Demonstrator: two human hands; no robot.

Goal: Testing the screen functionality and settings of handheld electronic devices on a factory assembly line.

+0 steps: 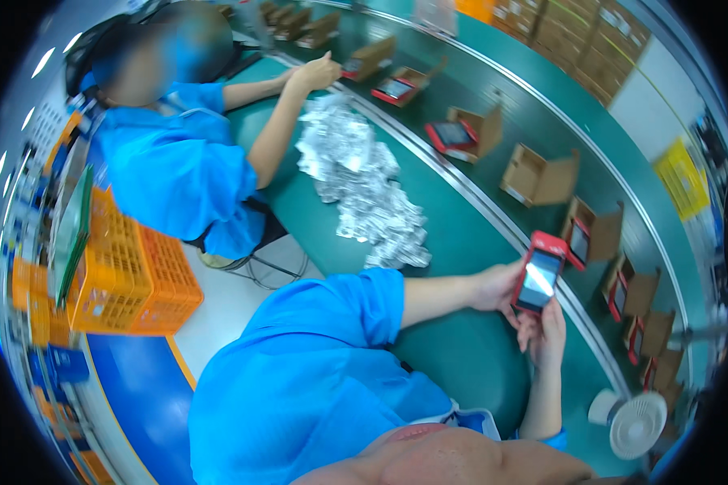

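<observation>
A red handheld terminal (539,279) with a large screen is held up over the edge between the green table and the conveyor, a bright reflection across its screen. My left hand (497,288) grips its left side. From below, my right hand (544,330) holds the lower end, fingers curled around it. Just beyond it on the belt, an open cardboard box (603,234) has another red terminal (578,242) in it. Another open box (534,178) farther up the belt shows no terminal inside.
Crumpled silvery packets (360,182) are heaped on the green table (453,356). More open boxes with red terminals line the conveyor (623,178). A co-worker in blue (178,170) sits at the far left, arms toward the belt. Orange crates (137,271) and a white fan (637,424) stand nearby.
</observation>
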